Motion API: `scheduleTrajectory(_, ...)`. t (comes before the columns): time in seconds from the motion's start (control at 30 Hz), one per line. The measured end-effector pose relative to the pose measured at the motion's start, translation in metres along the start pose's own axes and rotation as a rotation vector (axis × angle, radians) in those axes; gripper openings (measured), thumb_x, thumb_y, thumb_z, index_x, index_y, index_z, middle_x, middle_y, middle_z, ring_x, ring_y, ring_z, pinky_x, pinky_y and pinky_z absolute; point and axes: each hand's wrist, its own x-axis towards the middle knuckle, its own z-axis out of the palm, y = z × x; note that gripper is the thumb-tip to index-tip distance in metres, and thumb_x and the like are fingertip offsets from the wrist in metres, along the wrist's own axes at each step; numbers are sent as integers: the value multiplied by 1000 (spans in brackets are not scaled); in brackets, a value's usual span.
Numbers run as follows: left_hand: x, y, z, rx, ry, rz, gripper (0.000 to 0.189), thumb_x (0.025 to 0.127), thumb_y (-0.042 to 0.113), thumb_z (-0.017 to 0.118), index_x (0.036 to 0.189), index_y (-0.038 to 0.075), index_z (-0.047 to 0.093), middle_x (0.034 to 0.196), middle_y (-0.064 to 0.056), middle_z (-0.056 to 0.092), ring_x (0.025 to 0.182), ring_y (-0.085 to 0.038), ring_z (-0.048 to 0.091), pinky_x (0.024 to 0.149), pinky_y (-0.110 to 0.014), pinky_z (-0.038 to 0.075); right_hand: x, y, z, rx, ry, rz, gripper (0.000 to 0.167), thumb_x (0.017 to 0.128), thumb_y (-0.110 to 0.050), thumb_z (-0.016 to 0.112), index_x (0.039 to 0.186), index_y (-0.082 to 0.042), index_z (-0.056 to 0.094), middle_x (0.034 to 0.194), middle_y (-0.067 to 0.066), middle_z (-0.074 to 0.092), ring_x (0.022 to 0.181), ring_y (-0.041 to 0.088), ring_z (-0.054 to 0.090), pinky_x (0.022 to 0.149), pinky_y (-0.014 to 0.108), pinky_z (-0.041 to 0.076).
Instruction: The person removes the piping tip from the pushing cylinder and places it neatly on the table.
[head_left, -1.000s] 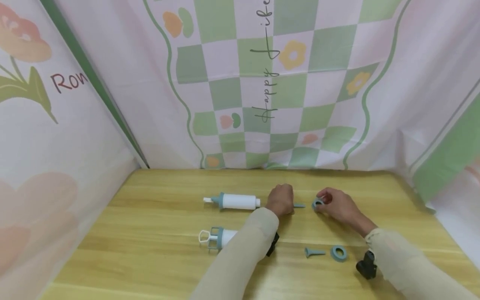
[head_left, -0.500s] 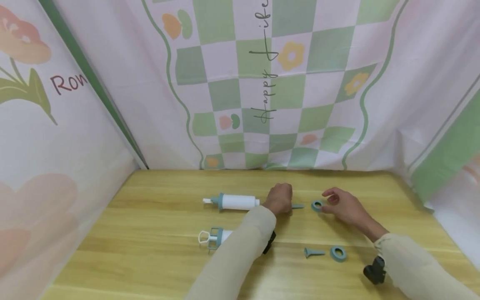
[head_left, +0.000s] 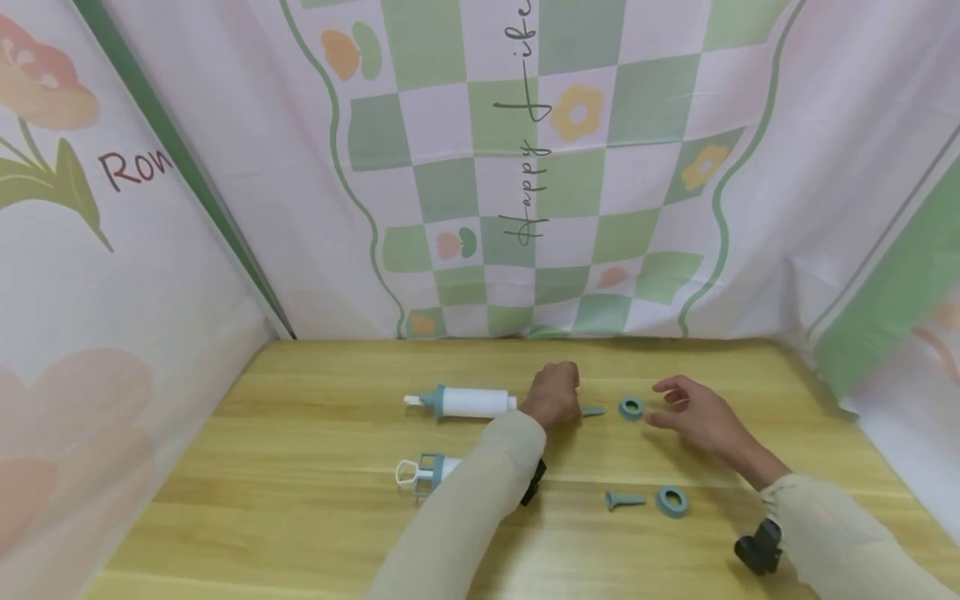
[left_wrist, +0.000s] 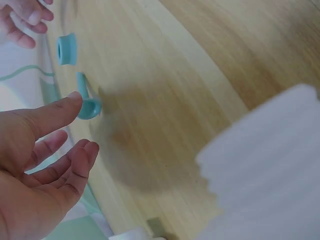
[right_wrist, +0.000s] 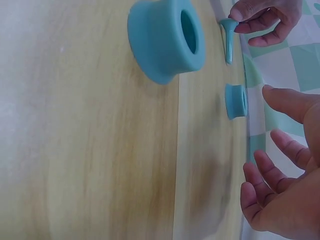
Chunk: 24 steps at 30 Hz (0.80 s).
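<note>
My left hand (head_left: 553, 394) hovers by a small teal funnel-shaped piece (head_left: 594, 412) with a flared end and thin stem. In the left wrist view its thumb overlaps the flared end, and its loosely bent fingers pinch nothing. My right hand (head_left: 701, 421) is held just right of a teal ring (head_left: 631, 416), fingers spread and apart from it; the right wrist view shows the gap to this flanged ring (right_wrist: 232, 101). Left of my left hand lies a white cylinder (head_left: 475, 402) with a teal collar and white end piece.
Nearer the front are a second funnel-shaped piece (head_left: 625, 501) and a larger-looking teal ring (head_left: 661, 504). A second white cylinder with a teal frame (head_left: 426, 475) and loop handle is partly hidden by my left sleeve (head_left: 480, 492). A printed curtain (head_left: 442, 192) borders the wooden table's back.
My right hand has let go of the upper ring and drawn back to the right, leaving it on the table. My left hand has barely moved.
</note>
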Motion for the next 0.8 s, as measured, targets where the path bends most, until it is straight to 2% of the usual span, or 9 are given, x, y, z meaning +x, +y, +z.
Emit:
scheduleTrajectory(0.17,-2,-3,-8,-10,5,18,47,69,11,93,108,11,66,103,1,66,95,-15,62,80,-22,51,-4,2,-4,-8,7,8,57,93,-29,72,130,9,51,125,37,54,109,50,57,86,60,49)
scheduleTrajectory(0.33,-7,-11,-23,-14,6,51,45,75,16,91,112,9,66,110,1,66,100,-16,62,81,-23,51,-5,6,-8,-40,15,10,54,101,-34,61,133,8,50,128,38,52,112,51,55,88,63,46)
scheduleTrajectory(0.57,-12,-23,-39,-55,19,82,46,76,16,90,115,9,65,115,-2,66,100,-19,62,82,-26,52,-8,12,-17,-88,20,-10,56,104,-37,54,135,9,48,130,41,48,116,55,49,90,67,42)
scheduleTrajectory(0.7,-21,-31,-52,-48,25,103,48,80,21,87,119,8,64,119,-4,66,102,-20,62,86,-28,52,-13,14,-19,-121,24,-44,57,104,-36,53,135,11,48,131,41,48,116,57,47,89,68,41)
scheduleTrajectory(0.8,-32,-41,-62,-26,26,139,47,83,22,85,122,7,63,121,-6,66,103,-20,62,88,-29,52,-21,17,-20,-160,67,-72,56,105,-36,52,136,11,49,131,40,48,114,57,47,87,70,40)
